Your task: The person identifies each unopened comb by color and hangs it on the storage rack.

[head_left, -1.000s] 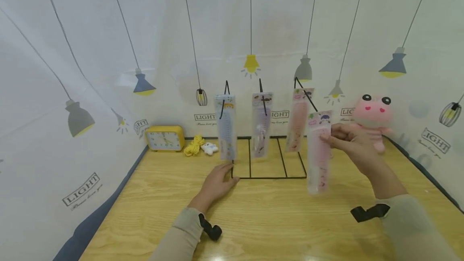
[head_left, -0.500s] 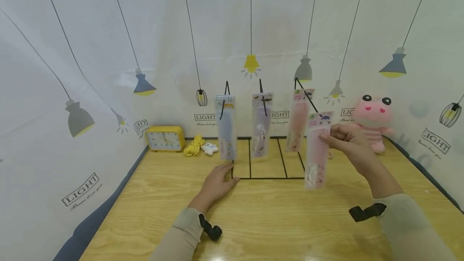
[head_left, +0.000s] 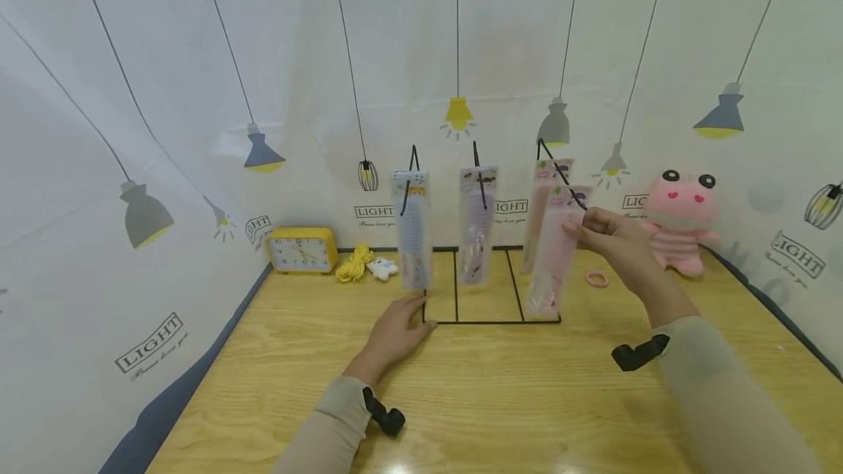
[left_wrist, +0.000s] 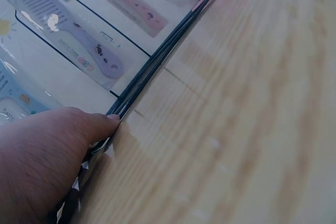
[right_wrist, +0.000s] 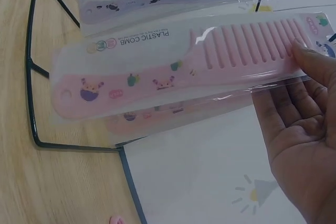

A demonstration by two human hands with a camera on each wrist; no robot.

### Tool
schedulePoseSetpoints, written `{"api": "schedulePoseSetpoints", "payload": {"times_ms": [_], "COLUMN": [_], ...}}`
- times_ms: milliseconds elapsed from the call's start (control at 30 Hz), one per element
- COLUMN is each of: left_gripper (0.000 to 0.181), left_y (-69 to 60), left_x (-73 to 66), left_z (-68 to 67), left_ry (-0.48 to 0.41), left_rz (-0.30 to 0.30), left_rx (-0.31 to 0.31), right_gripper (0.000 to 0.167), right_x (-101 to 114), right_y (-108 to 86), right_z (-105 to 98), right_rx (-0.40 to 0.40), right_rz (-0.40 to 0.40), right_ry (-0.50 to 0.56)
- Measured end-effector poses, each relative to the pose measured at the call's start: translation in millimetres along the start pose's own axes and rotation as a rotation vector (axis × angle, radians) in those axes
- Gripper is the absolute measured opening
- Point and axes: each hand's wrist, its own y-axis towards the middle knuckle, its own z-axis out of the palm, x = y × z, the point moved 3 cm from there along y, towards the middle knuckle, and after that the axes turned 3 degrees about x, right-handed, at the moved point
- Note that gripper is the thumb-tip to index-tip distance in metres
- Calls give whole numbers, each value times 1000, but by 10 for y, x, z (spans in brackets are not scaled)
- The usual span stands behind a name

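In the head view my right hand (head_left: 615,251) pinches a packaged pink comb (right_wrist: 231,51) near its top, thumb in front. The comb's header overlaps the tip of the right hook of a black wire rack (head_left: 487,322), and the pack hangs tilted. Another packaged pink comb (head_left: 544,172) is behind it on the same hook, partly hidden. A purple comb (head_left: 476,225) and a blue comb (head_left: 412,232), both in clear packs, hang on the other hooks. My left hand (head_left: 395,335) holds the rack's front left corner, thumb on the front bar; its other fingers are hidden in the left wrist view.
A yellow alarm clock (head_left: 302,250), a bundle of yellow cord (head_left: 354,263) and a small white figure (head_left: 382,268) stand at the back left. On the right are a pink plush toy (head_left: 681,229) and a pink ring (head_left: 596,279). A printed curtain (head_left: 197,42) closes the back.
My right hand has moved left, slightly up and away from me, bringing the pink comb further along the hook, closer to the one behind. The pink ring has come into view. My left hand stays put.
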Motion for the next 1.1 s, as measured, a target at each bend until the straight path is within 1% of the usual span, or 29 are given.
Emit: {"api": "schedulePoseSetpoints", "payload": {"times_ms": [100, 167, 233, 300, 367, 467, 500, 567, 667, 767, 967, 1100], "left_gripper": [62, 62, 63, 63, 63, 63, 63, 63, 63, 63, 63, 62], "left_y": [9, 9, 7, 6, 5, 7, 8, 8, 7, 4, 0, 0], "left_x": [4, 10, 16, 21, 24, 24, 22, 20, 11, 1, 2, 6], "left_z": [0, 1, 3, 7, 12, 15, 13, 9, 1, -4, -4, -1], "left_ry": [1, 0, 1, 1, 3, 9, 9, 10, 10, 7, 11, 16], "left_rz": [-1, 2, 1, 2, -1, -5, -5, -9, -10, -12, -15, -19], "left_rx": [1, 0, 2, 2, 7, 10, 10, 9, 8, 8, 5, 5], "right_gripper": [41, 48, 62, 64, 58, 34, 31, 27, 26, 31, 42, 48], "right_x": [-50, -83, -108, -120, -137, -149, -152, -152, -150, -144, -113, -101], "right_y": [108, 174, 232, 287, 333, 391, 409, 442, 490, 529, 552, 543], "right_z": [-8, -12, -13, -2, 8, 28, 32, 42, 40, 31, 21, 6], "right_rx": [-7, -8, -6, -12, -24, -53, -59, -71, -86, -102, -124, -139], "right_rz": [50, 76, 79, 74, 69, 59, 53, 44, 39, 43, 59, 86], "right_ry": [28, 68, 109, 168, 208, 245, 249, 250, 253, 249, 176, 126]}}
